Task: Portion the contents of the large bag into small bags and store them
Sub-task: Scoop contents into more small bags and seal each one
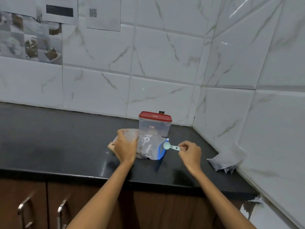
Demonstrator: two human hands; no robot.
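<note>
Right now everything I need sits toward the far right corner of the black counter [49,138], so both arms reach it without stretching. At the back, near the tiled wall, stands the clear container with the red lid [154,124], lid on; I judge it is where the finished portions will be stored, kept just behind the work so it is near but out of my way. Just in front of it lies the large bag [148,148], clear plastic with print, dark contents low inside and its blue zip mouth turned to my right, which suits scooping with that arm. Off to the right, against the side wall and well apart from the big bag, lie filled small bags [222,162] holding dark material, set aside so they do not get mixed with what is left to portion.

My left hand [125,147] has its fingers curled round crumpled clear plastic on top of the large bag; whether that is an empty small bag or part of the big one I cannot tell. I hold it there to have it steady and ready. My right hand [189,153] pinches the handle end of the pale green scoop [170,147], whose bowl sits right at the blue opening, looking empty, ready to dip in.
</note>
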